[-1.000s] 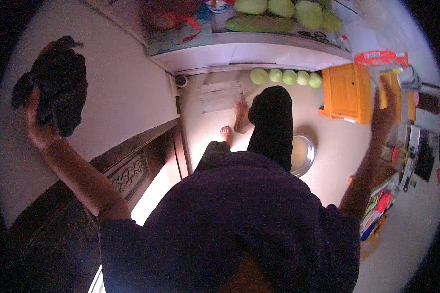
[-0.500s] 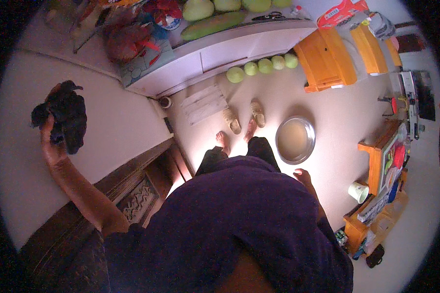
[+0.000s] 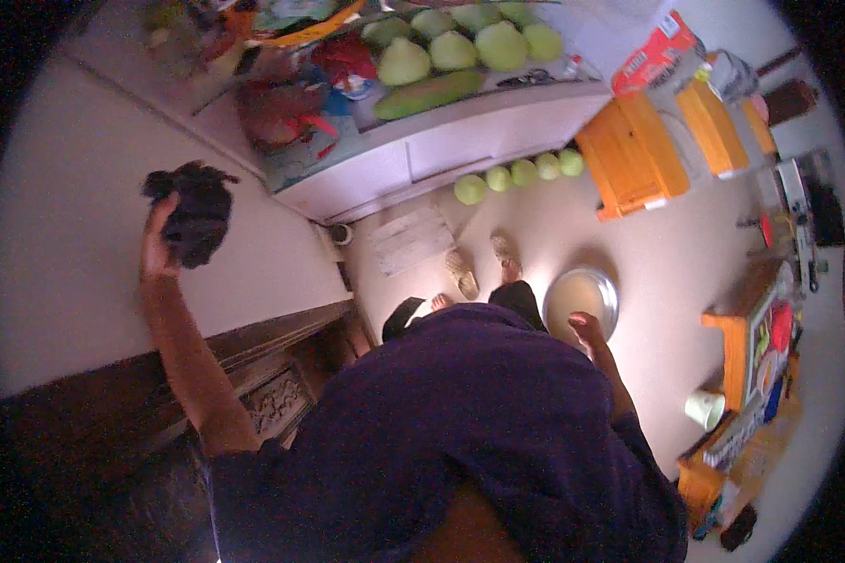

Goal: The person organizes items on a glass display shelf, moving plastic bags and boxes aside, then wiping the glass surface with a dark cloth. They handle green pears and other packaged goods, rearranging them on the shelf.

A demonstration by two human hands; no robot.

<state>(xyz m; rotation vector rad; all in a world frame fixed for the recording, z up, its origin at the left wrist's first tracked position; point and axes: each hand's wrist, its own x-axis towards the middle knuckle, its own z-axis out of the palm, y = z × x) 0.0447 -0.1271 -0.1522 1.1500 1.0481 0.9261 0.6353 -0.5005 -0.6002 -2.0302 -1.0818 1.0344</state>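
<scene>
My left hand (image 3: 162, 242) is raised at the left, closed around a crumpled black cloth (image 3: 202, 214). The cloth is in front of the pale wall (image 3: 75, 216); whether it presses on the wall I cannot tell. My right hand (image 3: 587, 330) hangs low at my right side, fingers loosely bent and somewhat apart, with nothing visible in it. In the picture it overlaps the near part of a round metal basin (image 3: 614, 305) of cloudy, brownish water on the floor.
Dark carved wooden furniture (image 3: 282, 399) runs along the wall below my left arm. Ahead, a white cabinet (image 3: 422, 159) carries several green gourds (image 3: 453, 51) and bags, with more round green ones (image 3: 524, 172) at its foot. Slippers (image 3: 460, 272), wooden stools (image 3: 634, 155) and a pale bin (image 3: 705, 410) stand about.
My left hand has moved right with the black cloth. My right hand has shifted so that it overlaps the basin in view. The whole view has tilted, showing more of the cabinet top.
</scene>
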